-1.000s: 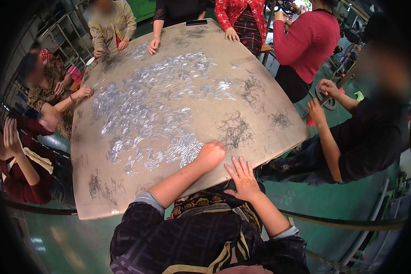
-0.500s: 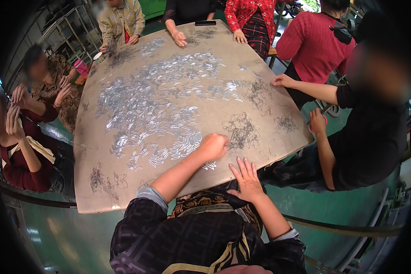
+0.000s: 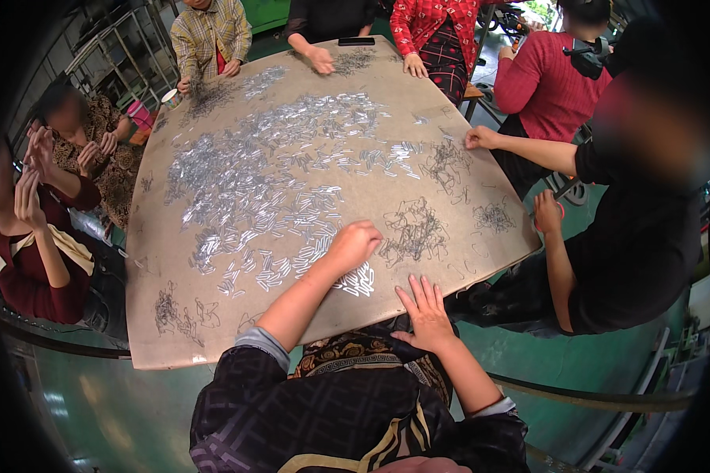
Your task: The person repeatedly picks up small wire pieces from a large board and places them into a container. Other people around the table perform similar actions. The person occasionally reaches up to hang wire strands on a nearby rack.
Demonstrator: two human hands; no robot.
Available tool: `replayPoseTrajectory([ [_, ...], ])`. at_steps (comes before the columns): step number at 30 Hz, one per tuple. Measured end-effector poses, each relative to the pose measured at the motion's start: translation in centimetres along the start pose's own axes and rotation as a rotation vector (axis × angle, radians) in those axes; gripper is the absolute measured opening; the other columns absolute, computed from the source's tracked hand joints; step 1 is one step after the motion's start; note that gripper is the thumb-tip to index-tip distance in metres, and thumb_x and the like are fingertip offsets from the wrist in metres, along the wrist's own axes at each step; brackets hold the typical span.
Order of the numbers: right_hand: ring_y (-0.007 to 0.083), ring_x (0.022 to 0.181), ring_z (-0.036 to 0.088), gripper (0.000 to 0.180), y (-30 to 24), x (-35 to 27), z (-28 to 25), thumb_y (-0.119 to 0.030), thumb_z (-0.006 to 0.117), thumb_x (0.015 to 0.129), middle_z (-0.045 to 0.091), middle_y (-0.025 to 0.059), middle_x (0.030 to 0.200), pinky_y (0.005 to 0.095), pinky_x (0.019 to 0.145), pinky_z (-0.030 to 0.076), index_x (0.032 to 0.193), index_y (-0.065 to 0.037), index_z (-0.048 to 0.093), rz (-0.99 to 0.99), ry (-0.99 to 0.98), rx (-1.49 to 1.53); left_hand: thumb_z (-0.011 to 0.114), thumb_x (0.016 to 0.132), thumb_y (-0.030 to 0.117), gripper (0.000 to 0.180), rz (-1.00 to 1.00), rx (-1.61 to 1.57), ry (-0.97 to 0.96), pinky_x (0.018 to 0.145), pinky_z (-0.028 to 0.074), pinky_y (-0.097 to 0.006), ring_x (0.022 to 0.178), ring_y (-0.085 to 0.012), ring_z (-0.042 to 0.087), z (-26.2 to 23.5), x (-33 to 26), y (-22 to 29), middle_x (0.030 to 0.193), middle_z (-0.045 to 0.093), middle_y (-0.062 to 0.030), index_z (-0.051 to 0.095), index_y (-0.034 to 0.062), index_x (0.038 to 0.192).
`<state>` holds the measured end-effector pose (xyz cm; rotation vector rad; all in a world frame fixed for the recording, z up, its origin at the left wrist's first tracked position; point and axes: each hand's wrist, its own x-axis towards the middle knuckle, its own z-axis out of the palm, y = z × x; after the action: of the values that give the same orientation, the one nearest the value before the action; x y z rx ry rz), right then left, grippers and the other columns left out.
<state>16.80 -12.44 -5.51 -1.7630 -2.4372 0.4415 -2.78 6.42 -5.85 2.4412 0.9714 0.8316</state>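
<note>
My left hand [image 3: 355,243] is over the near part of the table, its fingers curled into a pinch. What it may hold is too small or hidden to make out. Just right of its fingertips lies a tangled heap of thin dark wire-like pieces [image 3: 415,230]. Under and beside my left wrist are several silver clip-like pieces [image 3: 358,281], part of a broad scatter of similar shiny pieces [image 3: 252,169]. My right hand [image 3: 427,315] rests flat at the table's near edge with fingers spread, holding nothing.
The brown-topped table [image 3: 355,314] carries more dark tangles, one at the near left [image 3: 170,309] and one at the right [image 3: 493,216]. Several people sit or stand around it. A co-worker's hand [image 3: 482,137] reaches over the right edge. A black phone-like slab [image 3: 356,41] lies at the far edge.
My left hand has moved a little left and away from me, off the dark heap's edge, uncovering more silver pieces by my wrist. My right hand stays almost still. Co-workers' hands shift slightly.
</note>
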Motion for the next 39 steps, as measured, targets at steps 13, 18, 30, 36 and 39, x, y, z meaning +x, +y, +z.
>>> replayPoseTrajectory([
  [13,0.0387,0.146,0.008,0.102,0.0,0.1,0.2,-0.053,0.076,0.070,0.011,0.0174,0.158,0.0532,0.117,0.010,0.151,-0.019,0.024,0.015,-0.020,-0.006,0.067,0.076,0.011,0.008,-0.075,0.292,-0.142,0.075,0.053,-0.042,0.083,-0.0326,0.064,2.3,0.6,2.2,0.084,0.064,-0.0134,0.069,0.0033,0.076],
  [18,0.0381,0.146,0.008,0.101,-0.1,0.0,0.0,-0.053,0.075,0.071,0.011,0.0168,0.158,0.0529,0.117,0.010,0.151,-0.019,0.025,0.021,-0.023,0.000,0.068,0.073,0.005,0.005,-0.091,0.092,-0.037,0.075,0.053,-0.043,0.078,-0.0345,0.064,-0.2,0.4,2.4,0.081,0.066,-0.0126,0.072,0.0072,0.075],
  [30,0.0320,0.098,0.053,0.035,-1.9,6.0,0.9,-0.024,0.077,0.075,0.059,0.0108,0.099,0.0419,0.084,0.042,0.104,-0.007,0.068,0.099,0.451,0.317,0.074,0.082,0.003,0.008,-0.510,-0.725,-0.008,0.064,0.050,-0.020,0.070,-0.0056,0.062,-1.6,-3.1,1.7,0.080,0.069,-0.0036,0.068,-0.0021,0.085],
  [36,0.0312,0.095,0.053,0.027,-3.5,9.6,1.9,-0.020,0.080,0.070,0.059,0.0100,0.092,0.0419,0.086,0.041,0.093,-0.010,0.070,0.241,0.406,0.295,0.074,0.082,0.002,0.008,-0.604,-0.915,0.175,0.063,0.049,-0.020,0.070,-0.0061,0.061,-3.3,-7.0,1.5,0.081,0.069,-0.0034,0.067,-0.0015,0.084],
  [39,0.0310,0.097,0.053,0.025,-3.6,10.3,1.1,-0.017,0.081,0.068,0.060,0.0095,0.094,0.0421,0.087,0.041,0.090,-0.011,0.069,0.282,0.265,0.275,0.073,0.083,0.002,0.007,-0.627,-0.928,0.225,0.062,0.048,-0.019,0.068,-0.0050,0.060,-3.3,-8.5,1.6,0.080,0.068,-0.0027,0.067,-0.0012,0.083],
])
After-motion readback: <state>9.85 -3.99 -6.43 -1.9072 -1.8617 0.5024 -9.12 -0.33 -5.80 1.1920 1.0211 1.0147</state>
